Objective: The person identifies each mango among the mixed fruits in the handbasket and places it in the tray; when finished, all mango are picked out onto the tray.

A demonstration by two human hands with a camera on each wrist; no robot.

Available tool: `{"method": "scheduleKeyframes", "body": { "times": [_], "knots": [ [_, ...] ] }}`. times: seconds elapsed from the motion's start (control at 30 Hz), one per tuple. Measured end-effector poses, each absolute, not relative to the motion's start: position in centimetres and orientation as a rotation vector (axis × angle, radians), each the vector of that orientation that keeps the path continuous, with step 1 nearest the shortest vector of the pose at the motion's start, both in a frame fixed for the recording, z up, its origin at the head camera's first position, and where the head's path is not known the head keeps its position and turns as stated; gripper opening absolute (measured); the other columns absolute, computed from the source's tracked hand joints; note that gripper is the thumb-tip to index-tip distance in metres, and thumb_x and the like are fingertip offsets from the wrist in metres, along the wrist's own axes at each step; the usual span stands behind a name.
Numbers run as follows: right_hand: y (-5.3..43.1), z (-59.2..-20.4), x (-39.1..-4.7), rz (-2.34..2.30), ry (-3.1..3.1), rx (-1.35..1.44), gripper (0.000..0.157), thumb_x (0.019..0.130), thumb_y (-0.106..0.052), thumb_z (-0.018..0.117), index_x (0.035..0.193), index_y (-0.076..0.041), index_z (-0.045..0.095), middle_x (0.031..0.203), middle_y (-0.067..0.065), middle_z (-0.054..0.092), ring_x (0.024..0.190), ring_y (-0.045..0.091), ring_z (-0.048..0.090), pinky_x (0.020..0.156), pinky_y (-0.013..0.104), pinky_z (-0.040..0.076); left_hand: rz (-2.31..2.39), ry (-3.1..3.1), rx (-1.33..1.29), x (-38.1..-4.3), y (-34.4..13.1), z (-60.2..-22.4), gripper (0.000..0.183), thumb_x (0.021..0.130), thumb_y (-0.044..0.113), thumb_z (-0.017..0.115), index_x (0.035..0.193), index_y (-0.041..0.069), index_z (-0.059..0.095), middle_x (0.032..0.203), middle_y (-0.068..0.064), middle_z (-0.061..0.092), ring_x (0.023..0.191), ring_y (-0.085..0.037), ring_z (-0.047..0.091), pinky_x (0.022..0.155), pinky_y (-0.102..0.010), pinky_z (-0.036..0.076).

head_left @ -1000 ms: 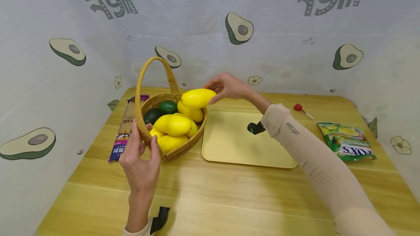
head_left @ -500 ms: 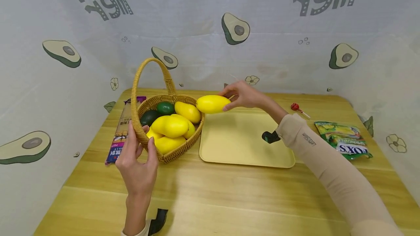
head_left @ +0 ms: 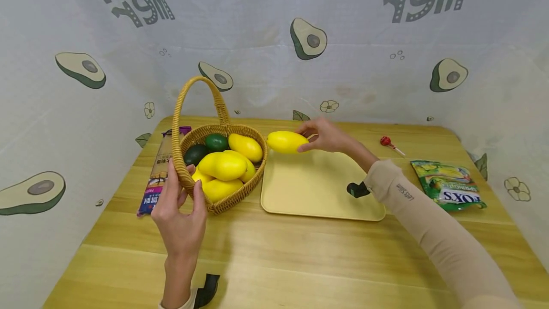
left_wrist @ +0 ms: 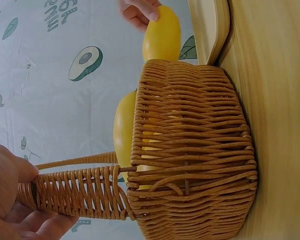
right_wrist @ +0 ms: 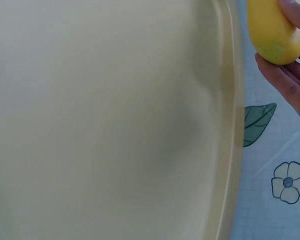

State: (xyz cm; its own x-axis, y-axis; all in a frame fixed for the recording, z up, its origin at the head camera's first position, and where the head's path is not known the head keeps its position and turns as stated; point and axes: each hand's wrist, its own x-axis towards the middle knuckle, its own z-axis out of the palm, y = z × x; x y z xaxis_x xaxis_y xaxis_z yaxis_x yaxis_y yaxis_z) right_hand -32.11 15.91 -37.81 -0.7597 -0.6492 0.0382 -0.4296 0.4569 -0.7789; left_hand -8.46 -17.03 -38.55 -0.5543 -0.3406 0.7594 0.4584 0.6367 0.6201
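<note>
My right hand (head_left: 328, 136) pinches one end of a yellow mango (head_left: 285, 142) between thumb and fingers, above the far left part of a shallow beige tray (head_left: 317, 190). To the left stands a wicker basket (head_left: 240, 197) with a tall arched handle (head_left: 177, 123). Several yellow mangoes (head_left: 225, 166) and two dark green avocado-like fruits (head_left: 216, 142) lie inside it. My left hand (head_left: 180, 225) holds the handle low on its near side; in the left wrist view its thumb and fingers curl round the handle. The right wrist view shows the held mango's rounded end (right_wrist: 275, 47) beyond the tray rim.
Left of the basket, partly behind it, lies a purple-and-blue pasta packet (head_left: 160, 175). A red lollipop (head_left: 386, 141) and a green FOX'S candy bag (head_left: 448, 185) are right of the tray. A printed curtain (head_left: 257, 23) stands behind the wooden table (head_left: 274, 261).
My right hand has moved right and down with the mango, from above the basket to over the tray. My left hand stays on the basket handle.
</note>
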Motion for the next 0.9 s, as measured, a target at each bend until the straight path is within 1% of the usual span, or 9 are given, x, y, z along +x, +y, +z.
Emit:
{"method": "scheduleKeyframes", "body": {
  "times": [0.13,0.3,0.57,0.9],
  "knots": [
    [16.0,-38.9,-32.3,-1.178,2.483,-0.898,0.051,0.088,-0.005,0.09,0.132,0.009,0.069,0.126,0.025,0.072,0.116,0.041,0.072,0.099,0.047,0.064,-1.046,-1.892,-0.097,-8.4,-17.0,-38.6,0.076,0.09,-0.017,0.076,0.159,0.002,0.051,0.125,-0.024,0.076,0.113,-0.042,0.075,0.093,-0.012,0.056],
    [16.1,-39.9,-32.5,-1.162,2.522,-0.863,0.051,0.087,-0.004,0.09,0.131,0.011,0.069,0.125,0.026,0.072,0.115,0.044,0.072,0.097,0.046,0.065,-1.043,-1.902,-0.088,-8.5,-17.1,-38.7,0.076,0.09,-0.016,0.076,0.16,0.002,0.05,0.125,-0.024,0.076,0.113,-0.042,0.075,0.093,-0.012,0.055],
    [16.2,-40.2,-32.3,-1.14,2.553,-0.856,0.05,0.086,-0.002,0.09,0.129,0.011,0.068,0.126,0.028,0.072,0.116,0.044,0.071,0.098,0.051,0.064,-1.024,-1.917,-0.072,-8.5,-17.1,-38.8,0.075,0.091,-0.014,0.076,0.16,0.001,0.05,0.126,-0.024,0.075,0.114,-0.042,0.075,0.094,-0.011,0.055],
    [15.6,-40.5,-32.0,-1.098,2.607,-0.859,0.05,0.083,-0.002,0.093,0.125,0.01,0.069,0.124,0.027,0.073,0.116,0.042,0.071,0.099,0.051,0.064,-1.045,-1.909,-0.089,-8.6,-17.2,-38.8,0.077,0.09,-0.016,0.076,0.16,0.002,0.05,0.126,-0.024,0.075,0.114,-0.042,0.075,0.094,-0.012,0.055]
  ]
}}
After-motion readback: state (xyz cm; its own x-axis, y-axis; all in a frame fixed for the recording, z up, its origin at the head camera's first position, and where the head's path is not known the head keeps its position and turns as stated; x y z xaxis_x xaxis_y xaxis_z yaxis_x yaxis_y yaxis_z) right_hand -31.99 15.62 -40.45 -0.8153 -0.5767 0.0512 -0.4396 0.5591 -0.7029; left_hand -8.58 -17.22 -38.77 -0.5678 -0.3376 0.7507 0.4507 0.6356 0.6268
